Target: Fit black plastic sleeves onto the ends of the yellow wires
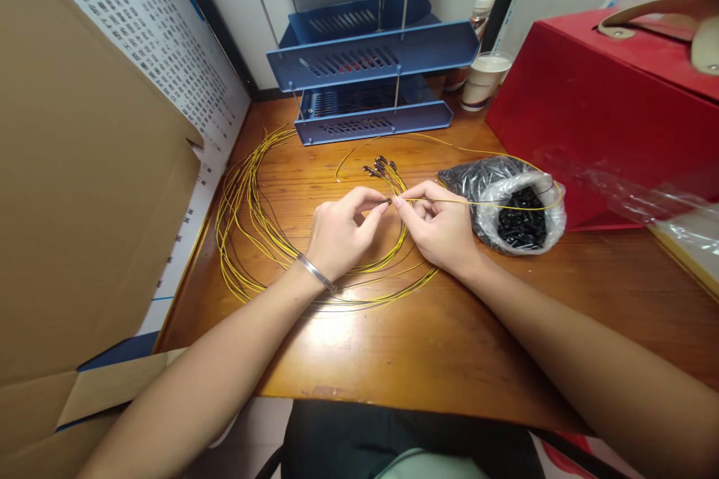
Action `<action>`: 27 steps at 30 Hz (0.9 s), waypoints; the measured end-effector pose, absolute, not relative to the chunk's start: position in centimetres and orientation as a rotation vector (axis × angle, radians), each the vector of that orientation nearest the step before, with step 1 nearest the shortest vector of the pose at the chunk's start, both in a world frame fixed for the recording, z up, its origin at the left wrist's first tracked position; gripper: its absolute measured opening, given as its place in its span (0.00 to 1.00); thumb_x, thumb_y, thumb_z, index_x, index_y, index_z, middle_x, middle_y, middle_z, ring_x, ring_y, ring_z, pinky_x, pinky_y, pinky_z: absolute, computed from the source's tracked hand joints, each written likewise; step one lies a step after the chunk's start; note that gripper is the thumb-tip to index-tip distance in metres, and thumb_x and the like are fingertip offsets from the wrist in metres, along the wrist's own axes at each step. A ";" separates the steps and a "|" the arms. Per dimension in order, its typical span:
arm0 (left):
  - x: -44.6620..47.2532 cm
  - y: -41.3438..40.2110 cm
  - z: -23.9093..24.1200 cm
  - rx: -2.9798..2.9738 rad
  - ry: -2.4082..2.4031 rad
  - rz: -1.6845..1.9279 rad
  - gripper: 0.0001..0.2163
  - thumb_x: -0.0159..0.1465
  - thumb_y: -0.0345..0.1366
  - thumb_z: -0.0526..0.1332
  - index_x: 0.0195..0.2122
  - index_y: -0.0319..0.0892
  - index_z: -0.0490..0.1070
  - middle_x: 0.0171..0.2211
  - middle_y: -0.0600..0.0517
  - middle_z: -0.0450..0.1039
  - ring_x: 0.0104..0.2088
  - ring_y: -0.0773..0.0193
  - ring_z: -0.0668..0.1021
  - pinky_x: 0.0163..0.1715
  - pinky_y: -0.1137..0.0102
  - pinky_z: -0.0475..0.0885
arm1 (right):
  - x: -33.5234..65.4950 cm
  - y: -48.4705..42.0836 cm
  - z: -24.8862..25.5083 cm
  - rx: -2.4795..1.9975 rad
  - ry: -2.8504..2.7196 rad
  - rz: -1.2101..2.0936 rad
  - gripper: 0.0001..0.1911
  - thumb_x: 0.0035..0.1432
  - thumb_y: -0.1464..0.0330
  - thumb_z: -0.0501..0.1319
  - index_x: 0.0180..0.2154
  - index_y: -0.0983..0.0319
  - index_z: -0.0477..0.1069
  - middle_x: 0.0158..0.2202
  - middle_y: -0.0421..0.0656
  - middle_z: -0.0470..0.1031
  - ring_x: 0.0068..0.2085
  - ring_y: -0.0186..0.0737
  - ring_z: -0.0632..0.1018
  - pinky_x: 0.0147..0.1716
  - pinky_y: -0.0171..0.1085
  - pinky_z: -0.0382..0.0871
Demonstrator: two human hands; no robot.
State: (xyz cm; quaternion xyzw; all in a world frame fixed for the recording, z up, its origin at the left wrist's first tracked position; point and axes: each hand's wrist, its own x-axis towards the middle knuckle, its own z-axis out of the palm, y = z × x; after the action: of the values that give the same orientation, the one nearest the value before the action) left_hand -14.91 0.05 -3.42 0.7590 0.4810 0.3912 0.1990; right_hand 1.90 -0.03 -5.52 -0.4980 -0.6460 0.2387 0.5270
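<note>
Looking down on a wooden desk (pixel 393 344) spanning the middle of the frame, hemmed in by a tall cardboard sheet (pixel 84 165) at the left, a red box (pixel 607 105) at the upper right and a blue tray rack (pixel 371 52) at top centre. Sprawling across the desk's left and centre, wide yellow wire loops (pixel 247 232), passing under both wrists. Sitting right of centre, just beside the red box, a clear plastic bag (pixel 520 213) with its mouth open, full of small black parts. Meeting at dead centre, two bare hands, fingertips almost touching. Left hand (pixel 337 236), with a thin bracelet (pixel 316 273) at the wrist, curled and pinching a small dark cap (pixel 389 200) between thumb and forefinger. Right hand (pixel 441 228) likewise curled, pinching the end of a single yellow wire (pixel 483 203) that runs off to the right over the bag. Lying just above the hands, a cluster of capped wire ends (pixel 380 165), fanned out together. Judging by the pose: caught partway through fitting the cap onto the wire's tip, cap and tip right up against each other, too small to tell whether already joined. Calling next for fine work: tip and cap kept in line, a short straight push, and a firm pinch on both so that neither slips or bends aside.
</note>
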 end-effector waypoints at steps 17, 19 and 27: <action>-14.8 -0.4 -2.9 2.126 1.390 1.078 0.17 0.72 0.41 0.54 0.42 0.41 0.83 0.23 0.51 0.80 0.23 0.67 0.79 0.28 0.74 0.70 | 2.0 0.3 -6.1 -1.244 -1.481 0.505 0.08 0.60 0.66 0.63 0.30 0.62 0.72 0.15 0.30 0.57 0.18 0.27 0.58 0.22 0.33 0.52; -14.7 -0.4 -2.9 2.112 1.392 1.081 0.16 0.70 0.44 0.57 0.43 0.41 0.82 0.25 0.51 0.81 0.22 0.67 0.79 0.27 0.74 0.70 | 2.0 0.3 -6.1 -1.237 -1.479 0.505 0.08 0.60 0.65 0.63 0.30 0.62 0.72 0.15 0.30 0.57 0.18 0.27 0.58 0.22 0.34 0.52; -14.7 -0.2 -3.3 2.221 1.480 0.969 0.13 0.66 0.39 0.64 0.49 0.44 0.82 0.32 0.51 0.84 0.21 0.69 0.76 0.26 0.73 0.67 | 2.0 -0.1 -5.6 -1.147 -1.574 0.524 0.08 0.60 0.67 0.64 0.29 0.63 0.73 0.15 0.29 0.55 0.18 0.26 0.56 0.22 0.33 0.52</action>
State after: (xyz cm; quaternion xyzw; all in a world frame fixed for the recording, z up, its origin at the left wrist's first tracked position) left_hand -14.66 -0.16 -3.32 0.7733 0.5153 0.3373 0.1508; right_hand 2.02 -0.10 -5.56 -0.4813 -0.6602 0.2196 0.5332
